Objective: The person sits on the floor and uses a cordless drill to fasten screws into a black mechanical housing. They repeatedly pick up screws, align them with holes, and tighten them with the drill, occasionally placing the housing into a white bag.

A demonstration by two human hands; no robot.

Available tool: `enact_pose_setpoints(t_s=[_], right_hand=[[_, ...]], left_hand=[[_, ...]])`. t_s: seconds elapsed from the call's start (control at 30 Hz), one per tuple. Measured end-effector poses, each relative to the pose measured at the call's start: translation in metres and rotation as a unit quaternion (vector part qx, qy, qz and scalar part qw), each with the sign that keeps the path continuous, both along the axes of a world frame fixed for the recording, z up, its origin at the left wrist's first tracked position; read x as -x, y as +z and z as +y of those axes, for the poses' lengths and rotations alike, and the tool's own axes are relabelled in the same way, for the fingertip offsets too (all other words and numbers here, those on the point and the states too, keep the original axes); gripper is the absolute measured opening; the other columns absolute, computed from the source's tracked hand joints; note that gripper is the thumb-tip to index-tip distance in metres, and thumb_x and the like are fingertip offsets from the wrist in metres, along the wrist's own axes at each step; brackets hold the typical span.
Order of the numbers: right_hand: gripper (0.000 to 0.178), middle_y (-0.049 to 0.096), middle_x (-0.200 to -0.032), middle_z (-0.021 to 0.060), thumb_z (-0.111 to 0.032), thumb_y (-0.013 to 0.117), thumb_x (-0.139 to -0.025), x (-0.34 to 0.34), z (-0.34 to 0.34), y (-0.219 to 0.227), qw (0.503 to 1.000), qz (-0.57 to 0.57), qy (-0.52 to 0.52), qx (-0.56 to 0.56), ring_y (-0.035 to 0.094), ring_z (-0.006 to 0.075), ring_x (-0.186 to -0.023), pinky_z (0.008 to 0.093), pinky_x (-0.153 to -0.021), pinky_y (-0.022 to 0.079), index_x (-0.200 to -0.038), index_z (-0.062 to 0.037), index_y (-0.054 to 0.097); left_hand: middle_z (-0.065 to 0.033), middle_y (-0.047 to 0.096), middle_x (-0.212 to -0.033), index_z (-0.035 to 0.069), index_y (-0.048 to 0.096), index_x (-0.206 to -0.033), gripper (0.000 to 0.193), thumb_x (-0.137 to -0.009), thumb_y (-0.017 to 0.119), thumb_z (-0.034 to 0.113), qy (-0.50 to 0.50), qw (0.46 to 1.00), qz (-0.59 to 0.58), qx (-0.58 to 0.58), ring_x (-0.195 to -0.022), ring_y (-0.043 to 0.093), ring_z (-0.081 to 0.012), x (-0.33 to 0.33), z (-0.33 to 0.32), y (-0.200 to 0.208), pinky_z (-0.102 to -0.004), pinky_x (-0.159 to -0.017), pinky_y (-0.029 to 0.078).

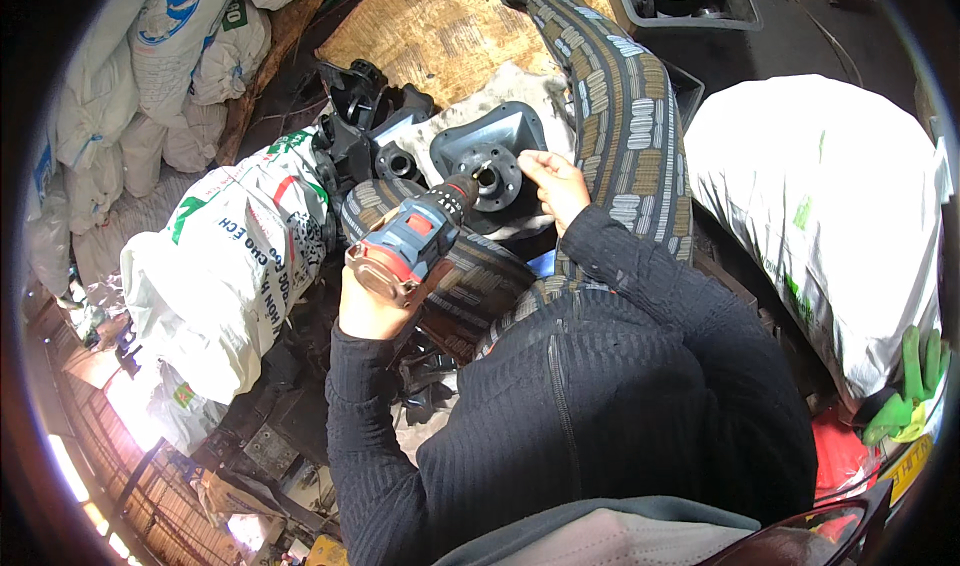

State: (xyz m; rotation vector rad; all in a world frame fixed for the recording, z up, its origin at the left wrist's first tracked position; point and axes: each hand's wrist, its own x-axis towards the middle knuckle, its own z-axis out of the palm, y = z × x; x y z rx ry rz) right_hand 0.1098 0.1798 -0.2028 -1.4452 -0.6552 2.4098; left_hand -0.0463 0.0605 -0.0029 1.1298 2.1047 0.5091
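Note:
My left hand (372, 304) is wrapped around the grip of a blue, red and black cordless drill (412, 234). The drill points away from me, its tip at the round, holed flange of a black funnel-shaped part (483, 129). That part has a wide square rim and rests on a pale cloth (520, 88) between my legs. Right at the flange's edge is my right hand (558, 186), thumb and forefinger pinched together. Whatever sits between those fingertips is too small to make out. A smaller black ring-like part (397, 163) lies left of the flange.
More black parts (358, 94) are heaped to the left, beside a full white sack (235, 256). Another large white sack (815, 216) stands at right, with green gloves (908, 381) near it. A grey bin (690, 16) of dark parts is at the back. Wooden board (430, 26) lies ahead.

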Motion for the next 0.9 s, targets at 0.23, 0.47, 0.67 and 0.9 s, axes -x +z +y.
enact_pose_setpoints(t_s=[0.23, 0.47, 0.67, 0.9], right_hand=[[0.023, 0.053, -0.072, -0.0092, -0.02, 0.072, -0.087, 0.018, -0.004, -0.029, 0.995, 0.005, 0.053, -0.079, 0.041, -0.0006, -0.061, 0.0173, -0.055, 0.032, -0.099, -0.0028, 0.064], [0.018, 0.053, -0.072, -0.0092, -0.017, 0.07, -0.089, 0.014, 0.0, -0.022, 0.996, 0.038, 0.06, -0.053, 0.042, -0.0004, -0.064, 0.0171, -0.058, 0.033, -0.097, -0.0028, 0.063], [0.015, 0.051, -0.07, -0.0091, -0.013, 0.069, -0.089, 0.019, 0.003, -0.023, 0.993, 0.03, 0.091, -0.069, 0.041, -0.0009, -0.063, 0.0168, -0.057, 0.032, -0.098, -0.0025, 0.063], [0.014, 0.053, -0.065, -0.0063, -0.013, 0.068, -0.089, 0.015, 0.002, -0.023, 0.988, 0.01, 0.115, -0.101, 0.044, 0.0008, -0.059, 0.021, -0.053, 0.035, -0.097, -0.0023, 0.064]], left_hand=[[-0.0126, 0.068, -0.102, 0.001, 0.062, -0.11, 0.043, -0.073, 0.08, 0.014, -0.019, 1.0, -0.004, 0.022, -0.092, 0.067, -0.0255, 0.009, 0.021, -0.016, -0.0353, -0.083, 0.052], [-0.0148, 0.067, -0.109, 0.001, 0.059, -0.117, 0.051, -0.072, 0.08, 0.016, -0.075, 0.995, 0.031, 0.059, -0.099, 0.066, -0.0271, 0.018, 0.041, -0.018, -0.0357, -0.088, 0.051], [-0.0149, 0.067, -0.109, 0.001, 0.06, -0.116, 0.052, -0.07, 0.081, 0.017, -0.098, 0.986, 0.016, 0.136, -0.099, 0.066, -0.0274, 0.03, 0.064, -0.016, -0.0355, -0.088, 0.051], [-0.0128, 0.066, -0.106, 0.002, 0.056, -0.119, 0.053, -0.074, 0.078, 0.021, -0.09, 0.977, -0.008, 0.194, -0.095, 0.066, -0.0269, 0.022, 0.078, -0.015, -0.0343, -0.085, 0.052]])
